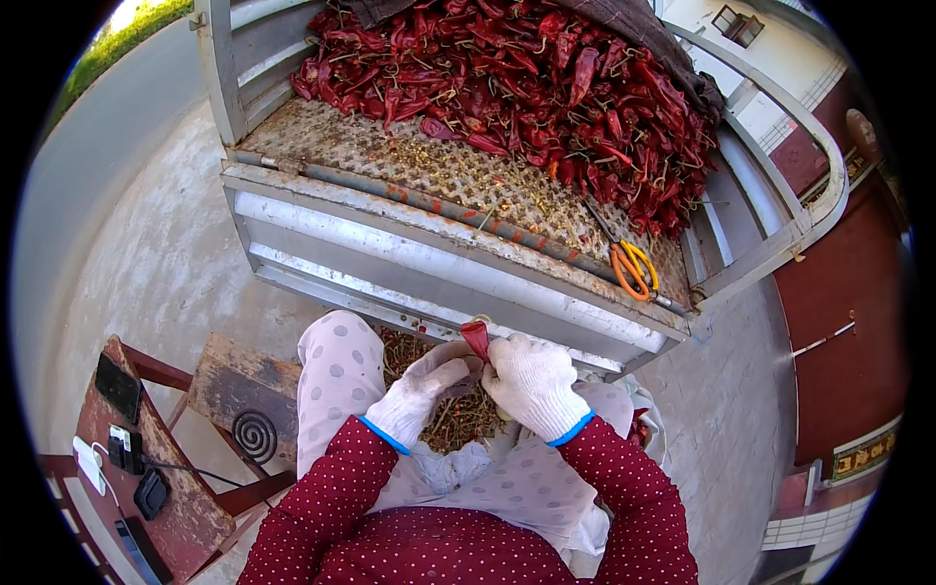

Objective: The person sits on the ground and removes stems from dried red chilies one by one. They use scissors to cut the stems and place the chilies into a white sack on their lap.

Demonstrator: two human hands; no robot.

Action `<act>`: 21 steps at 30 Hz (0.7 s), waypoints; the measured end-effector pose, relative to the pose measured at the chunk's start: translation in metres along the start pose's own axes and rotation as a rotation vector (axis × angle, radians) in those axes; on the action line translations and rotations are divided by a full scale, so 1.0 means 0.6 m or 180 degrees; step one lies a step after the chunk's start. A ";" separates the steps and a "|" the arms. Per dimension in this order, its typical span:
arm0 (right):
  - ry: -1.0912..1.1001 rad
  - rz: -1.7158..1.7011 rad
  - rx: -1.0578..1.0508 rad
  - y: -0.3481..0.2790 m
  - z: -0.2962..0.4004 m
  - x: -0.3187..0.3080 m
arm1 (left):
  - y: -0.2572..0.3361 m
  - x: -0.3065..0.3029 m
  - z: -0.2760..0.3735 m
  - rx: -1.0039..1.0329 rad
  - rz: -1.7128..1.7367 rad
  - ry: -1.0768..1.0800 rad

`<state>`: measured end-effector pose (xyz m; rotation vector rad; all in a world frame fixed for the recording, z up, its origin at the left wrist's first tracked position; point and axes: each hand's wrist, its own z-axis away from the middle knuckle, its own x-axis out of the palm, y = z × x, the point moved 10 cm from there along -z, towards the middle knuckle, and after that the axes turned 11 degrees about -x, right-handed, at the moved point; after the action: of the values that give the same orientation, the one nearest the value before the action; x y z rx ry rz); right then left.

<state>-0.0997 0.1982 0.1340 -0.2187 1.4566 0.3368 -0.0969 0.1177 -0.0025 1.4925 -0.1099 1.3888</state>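
Observation:
A dried red chili pepper stands stem end up between my hands, its lower end in the fingers of my right hand. My left hand is beside it with bent fingers; whether they touch the pepper is hard to tell. Both hands wear white knitted gloves with blue cuffs. Below them, between my knees, lies a mass of stems and bits. In front, a large heap of dried red chili peppers lies on the rusty metal cart bed. Scissors with orange and yellow handles rest at the bed's right front edge.
The cart's lowered metal tailgate stands close ahead, with side rails at right. A dark cloth partly covers the heap. At left are a worn wooden bench with electronic devices, a wooden board and a black mosquito coil.

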 end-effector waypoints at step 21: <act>0.0768 -0.1757 -0.1650 -0.056 0.011 -0.015 | -0.036 -0.013 0.023 -0.0618 0.0419 0.0007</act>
<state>-0.0823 0.1682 0.1416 -1.0871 1.4544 0.2319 -0.0760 0.1137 -0.0182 1.3414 -0.3376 1.4407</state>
